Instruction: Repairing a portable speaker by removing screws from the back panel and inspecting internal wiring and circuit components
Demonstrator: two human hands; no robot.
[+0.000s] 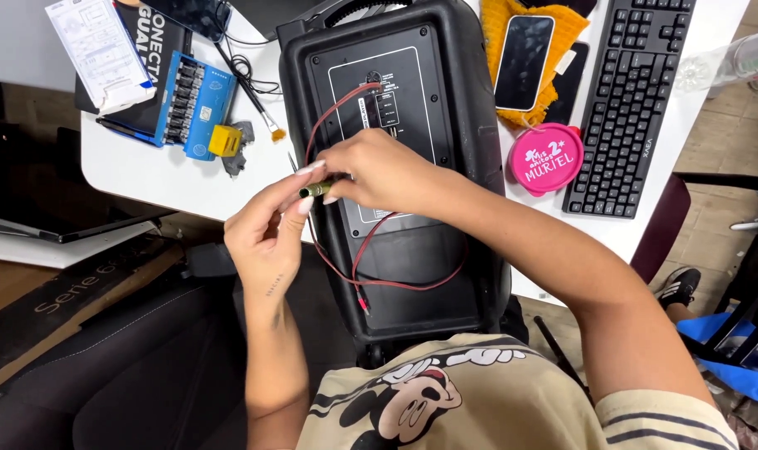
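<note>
A large black speaker cabinet (446,100) lies back-panel up across my lap and the white desk edge. My left hand (271,225) and my right hand (379,171) meet over its left side, both pinching a small dark cylindrical part (316,190) between fingertips. Thin red wires (379,279) run from the panel's top connector area, pass by my hands and loop across the lower panel, ending in a loose tip near my shirt.
On the white desk (146,167): a blue circuit module (191,104) with a yellow block, a small brush (262,117), papers, a phone (522,62) on an orange cloth, a pink round lid (547,158), a black keyboard (633,100). A chair stands right.
</note>
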